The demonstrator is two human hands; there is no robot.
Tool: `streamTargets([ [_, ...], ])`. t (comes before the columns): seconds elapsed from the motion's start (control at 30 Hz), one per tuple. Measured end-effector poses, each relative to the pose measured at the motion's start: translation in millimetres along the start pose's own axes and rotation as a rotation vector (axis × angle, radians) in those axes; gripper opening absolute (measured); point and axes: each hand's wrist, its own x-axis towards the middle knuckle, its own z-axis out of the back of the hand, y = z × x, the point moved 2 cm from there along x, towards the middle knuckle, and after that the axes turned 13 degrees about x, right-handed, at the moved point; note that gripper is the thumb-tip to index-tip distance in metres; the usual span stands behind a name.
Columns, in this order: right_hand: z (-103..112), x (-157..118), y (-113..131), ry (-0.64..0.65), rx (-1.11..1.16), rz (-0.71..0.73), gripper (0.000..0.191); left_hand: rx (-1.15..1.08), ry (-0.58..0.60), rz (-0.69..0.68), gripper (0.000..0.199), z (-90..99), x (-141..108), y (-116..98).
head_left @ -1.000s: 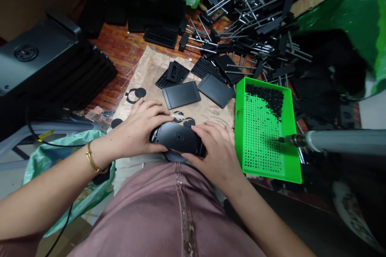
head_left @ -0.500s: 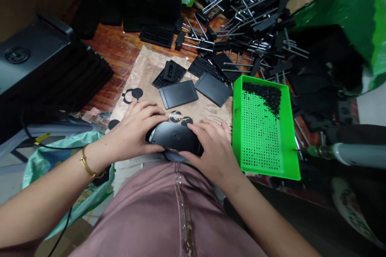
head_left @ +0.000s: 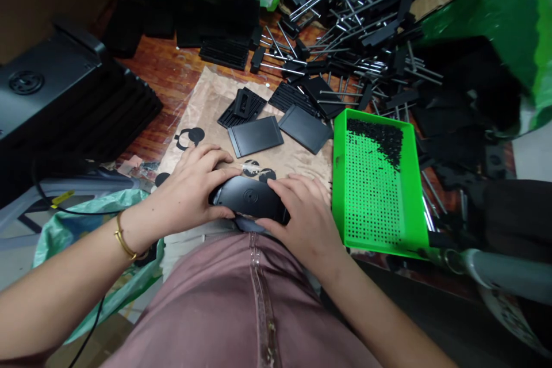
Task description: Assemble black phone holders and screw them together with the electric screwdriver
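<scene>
left hand point(head_left: 190, 188) and right hand point(head_left: 307, 221) close their grip on a black plastic casing point(head_left: 249, 198)

1. The left forearm point(head_left: 73, 259) angles in across the lap, wrist gently bent.
2. The left hand point(head_left: 190, 187) curves closed, fingers together.
3. The right hand point(head_left: 306, 221) arches opposite, fingers spread and pressing down.

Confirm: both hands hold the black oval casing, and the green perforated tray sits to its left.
Wrong side: the green perforated tray sits to the right of the black oval casing, as the head view shows. The left hand and the right hand do hold it.
</scene>
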Motion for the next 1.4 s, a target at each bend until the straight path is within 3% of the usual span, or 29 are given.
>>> streamTargets([
  [0.37, -6, -5, -3, -0.010, -0.124, 0.026, 0.054, 0.088, 0.066, 0.127, 0.063, 3.4, -4, -11],
  [0.47, -4, -12, -1, -0.030, -0.174, 0.081, 0.062, 0.096, 0.021, 0.130, 0.070, 4.1, -10, -15],
  [0.57, -4, -24, 1, -0.036, -0.191, 0.199, 0.059, 0.127, -0.078, 0.086, 0.057, 3.4, -22, -19],
  [0.67, -7, -34, 1, -0.022, -0.183, 0.256, 0.048, 0.161, -0.100, -0.002, 0.039, -2.3, -35, -24],
  [0.93, -13, -39, -3, 0.030, -0.141, 0.142, 0.036, 0.098, -0.083, 0.013, 0.042, -16.0, -44, -23],
  [1.1, -6, -20, -3, -0.055, -0.021, 0.080, 0.034, 0.026, -0.151, 0.076, 0.032, -15.0, -32, -15],
  [1.23, 1, -2, -6, -0.085, 0.029, -0.008, 0.050, 0.002, -0.093, 0.172, 0.059, -7.8, -18, -12],
  [1.4, 8, 2, -7, -0.059, 0.233, 0.028, 0.029, -0.172, -0.049, 0.194, 0.036, 2.4, -17, -18],
])
